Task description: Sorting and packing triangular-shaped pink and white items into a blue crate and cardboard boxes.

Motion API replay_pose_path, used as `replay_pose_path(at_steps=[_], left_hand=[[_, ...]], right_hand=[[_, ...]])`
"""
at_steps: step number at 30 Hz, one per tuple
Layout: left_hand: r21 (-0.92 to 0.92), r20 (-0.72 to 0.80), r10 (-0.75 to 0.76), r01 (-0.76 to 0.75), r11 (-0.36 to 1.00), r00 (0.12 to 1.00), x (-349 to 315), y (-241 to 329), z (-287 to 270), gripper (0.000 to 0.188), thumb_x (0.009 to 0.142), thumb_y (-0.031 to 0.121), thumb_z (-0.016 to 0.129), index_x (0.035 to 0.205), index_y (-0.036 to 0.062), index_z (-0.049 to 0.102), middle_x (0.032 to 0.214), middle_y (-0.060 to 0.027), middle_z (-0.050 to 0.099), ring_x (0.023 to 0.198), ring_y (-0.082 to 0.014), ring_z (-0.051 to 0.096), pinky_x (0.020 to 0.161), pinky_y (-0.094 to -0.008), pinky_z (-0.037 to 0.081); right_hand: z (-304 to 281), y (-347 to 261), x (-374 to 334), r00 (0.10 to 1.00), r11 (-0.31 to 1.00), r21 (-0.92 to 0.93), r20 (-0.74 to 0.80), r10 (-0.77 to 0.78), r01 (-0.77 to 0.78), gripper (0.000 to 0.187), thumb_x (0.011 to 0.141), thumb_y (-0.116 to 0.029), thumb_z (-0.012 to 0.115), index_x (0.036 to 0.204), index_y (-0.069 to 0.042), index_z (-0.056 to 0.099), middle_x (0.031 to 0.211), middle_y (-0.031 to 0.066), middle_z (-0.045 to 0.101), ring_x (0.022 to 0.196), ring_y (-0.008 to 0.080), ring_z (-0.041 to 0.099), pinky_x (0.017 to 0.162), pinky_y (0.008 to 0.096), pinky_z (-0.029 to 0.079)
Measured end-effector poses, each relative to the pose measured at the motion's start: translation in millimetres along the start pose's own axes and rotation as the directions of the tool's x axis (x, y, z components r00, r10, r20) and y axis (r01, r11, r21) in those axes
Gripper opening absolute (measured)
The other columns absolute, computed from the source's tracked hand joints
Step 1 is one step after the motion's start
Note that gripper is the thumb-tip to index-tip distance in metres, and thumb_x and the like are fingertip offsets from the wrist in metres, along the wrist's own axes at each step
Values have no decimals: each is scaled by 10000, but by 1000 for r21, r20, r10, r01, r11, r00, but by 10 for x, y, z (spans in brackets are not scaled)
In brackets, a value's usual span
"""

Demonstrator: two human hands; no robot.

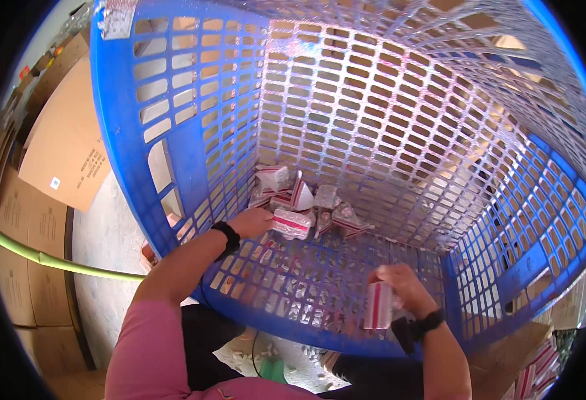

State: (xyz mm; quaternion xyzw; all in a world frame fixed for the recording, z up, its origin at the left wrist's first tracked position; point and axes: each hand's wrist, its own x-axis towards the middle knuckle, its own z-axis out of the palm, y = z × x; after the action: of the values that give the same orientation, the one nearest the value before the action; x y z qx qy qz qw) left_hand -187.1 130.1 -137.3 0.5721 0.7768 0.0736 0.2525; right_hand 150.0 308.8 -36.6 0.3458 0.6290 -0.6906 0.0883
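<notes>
Both my arms reach into a large blue plastic crate (293, 323) with slotted walls. My left hand (255, 222) is closed on the near end of a plastic-wrapped packet (291, 223) with a red stripe, beside a heap of similar packets (302, 193) in the crate's far left corner. Over the crate's front right part, my right hand (405, 287) grips another red-striped packet (377, 305), held upright. That hand is slightly blurred. Each wrist wears a black band, and a dark piece hangs by the right one.
Cardboard boxes (43, 227) stand along the left, with a large carton flap (69, 143) above them. A green pole (73, 265) runs in from the left toward the crate. More striped packets (536, 370) lie at the lower right outside the crate, near brown cardboard.
</notes>
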Motion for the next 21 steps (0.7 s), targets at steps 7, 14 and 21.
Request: replay_pose_path(at_steps=[7, 14, 21], left_hand=[[-328, -81, 406, -409, 852, 910, -399, 1496, -490, 234, 836, 222, 477, 804, 3, 552, 686, -214, 534, 624, -364, 530, 542, -409, 392], [-537, -307, 282, -410, 737, 909, -1226, 1846, -888, 252, 849, 136, 434, 610, 55, 420, 508, 33, 364, 449, -43, 326, 401, -222, 225], [-969, -244, 440, -204, -136, 864, -1238, 2787, -1102, 402, 929, 330, 333, 585, 124, 302, 436, 13, 248, 349, -95, 239, 304, -233, 206]], right_hand=[[133, 191, -40, 924, 930, 135, 127, -360, 343, 645, 844, -327, 553, 1327, -17, 258, 1282, 133, 399, 1150, 223, 404, 978, 348, 305], [634, -366, -397, 776, 735, 519, 196, -599, 437, 613, 807, -425, 580, 1227, -9, 418, 1166, 80, 514, 1070, 168, 469, 935, 296, 349], [298, -737, -1420, 612, 422, 691, -38, -790, 587, 478, 813, -276, 607, 1184, -13, 459, 1068, 68, 570, 954, 124, 539, 798, 268, 456]])
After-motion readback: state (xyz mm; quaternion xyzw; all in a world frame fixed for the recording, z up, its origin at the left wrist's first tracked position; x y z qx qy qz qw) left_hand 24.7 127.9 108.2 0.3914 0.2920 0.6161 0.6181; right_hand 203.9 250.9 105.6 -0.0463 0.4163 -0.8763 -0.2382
